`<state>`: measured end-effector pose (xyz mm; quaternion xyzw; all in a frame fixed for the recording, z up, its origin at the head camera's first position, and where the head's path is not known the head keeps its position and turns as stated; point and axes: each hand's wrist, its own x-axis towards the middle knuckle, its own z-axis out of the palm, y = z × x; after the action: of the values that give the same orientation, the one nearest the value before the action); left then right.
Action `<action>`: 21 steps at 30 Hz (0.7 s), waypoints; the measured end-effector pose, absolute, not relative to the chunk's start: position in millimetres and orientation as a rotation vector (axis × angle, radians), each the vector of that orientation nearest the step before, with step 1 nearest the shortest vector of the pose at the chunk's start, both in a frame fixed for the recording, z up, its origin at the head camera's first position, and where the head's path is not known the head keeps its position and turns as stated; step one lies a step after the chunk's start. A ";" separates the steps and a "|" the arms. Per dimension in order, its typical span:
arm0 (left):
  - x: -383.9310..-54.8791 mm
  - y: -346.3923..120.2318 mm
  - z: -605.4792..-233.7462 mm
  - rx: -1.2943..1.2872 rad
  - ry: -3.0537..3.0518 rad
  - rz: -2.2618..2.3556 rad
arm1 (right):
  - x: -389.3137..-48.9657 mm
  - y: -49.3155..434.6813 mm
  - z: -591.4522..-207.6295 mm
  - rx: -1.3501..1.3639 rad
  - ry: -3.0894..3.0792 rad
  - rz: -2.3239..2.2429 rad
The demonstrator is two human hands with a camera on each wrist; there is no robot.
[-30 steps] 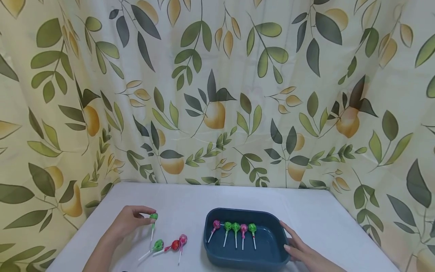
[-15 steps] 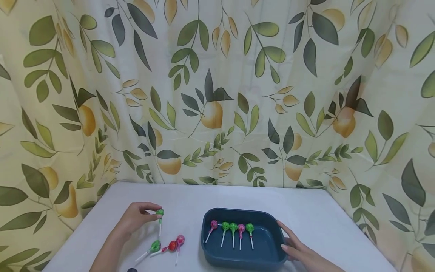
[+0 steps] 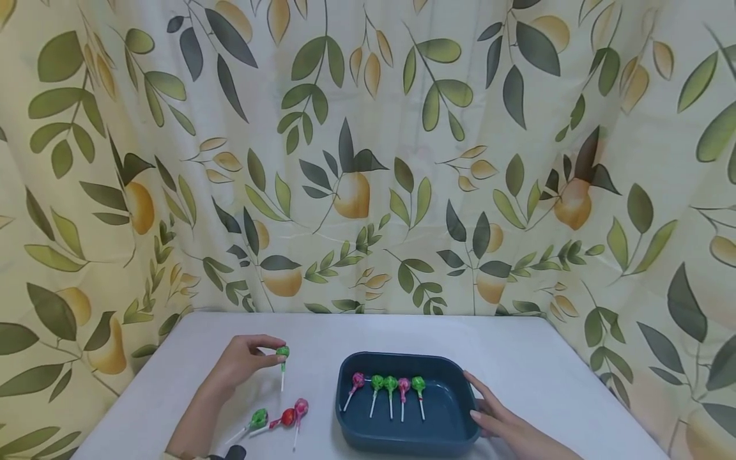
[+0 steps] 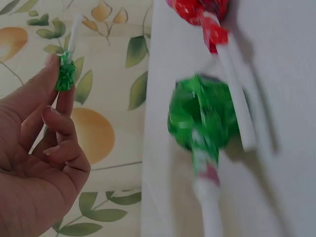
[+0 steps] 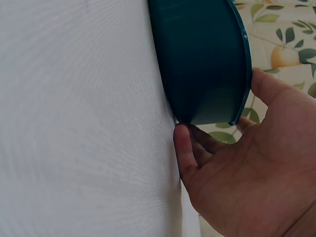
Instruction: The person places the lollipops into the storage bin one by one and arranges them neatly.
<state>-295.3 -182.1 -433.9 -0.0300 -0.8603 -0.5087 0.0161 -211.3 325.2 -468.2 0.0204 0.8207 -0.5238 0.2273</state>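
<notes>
My left hand point(image 3: 238, 364) pinches a green-wrapped lollipop point(image 3: 283, 351) by its candy head, between thumb and fingertips. Its white stick points down, and in the left wrist view this lollipop point(image 4: 66, 74) hangs apart from the others. Below that hand lie a green lollipop point(image 3: 259, 418), a red one point(image 3: 288, 417) and a pink one point(image 3: 301, 407) on the table. A dark blue rectangular tub point(image 3: 445, 415) stands to the right, holding a row of several green and pink lollipops. My right hand point(image 3: 494, 409) grips the tub's right end, fingers spread from rim point(image 5: 247, 59) to base.
A white cloth point(image 3: 316, 332) covers the table. Behind and along both sides hangs a curtain point(image 3: 368, 255) printed with leaves and fruit. A small dark rounded object point(image 3: 236, 452) shows at the bottom edge near the left forearm.
My left hand has carried the green lollipop rightward and slightly farther back. The right hand keeps its hold on the tub. The whole head view has shifted a little.
</notes>
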 end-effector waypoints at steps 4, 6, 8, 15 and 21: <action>-297.5 -169.9 -429.8 -0.100 -2.679 -1.592 | -210.0 325.9 -468.9 0.004 2.264 -1.444; -298.6 -163.6 -428.6 -0.110 -2.682 -1.600 | -209.1 326.7 -469.2 -0.031 2.261 -1.449; -299.1 -157.6 -427.5 -0.123 -2.683 -1.609 | -208.2 327.5 -469.4 -0.059 2.254 -1.452; -299.4 -139.9 -423.1 -0.158 -2.664 -1.639 | -205.3 327.5 -466.3 -0.049 2.249 -1.456; -301.1 -125.6 -422.3 -0.212 -2.639 -1.679 | -204.5 327.4 -465.7 -0.042 2.244 -1.463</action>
<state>-301.1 -125.6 -422.3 -0.0677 -0.8418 -0.5355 0.0035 -204.5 327.4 -465.7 -0.0152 0.8153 -0.5315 0.2292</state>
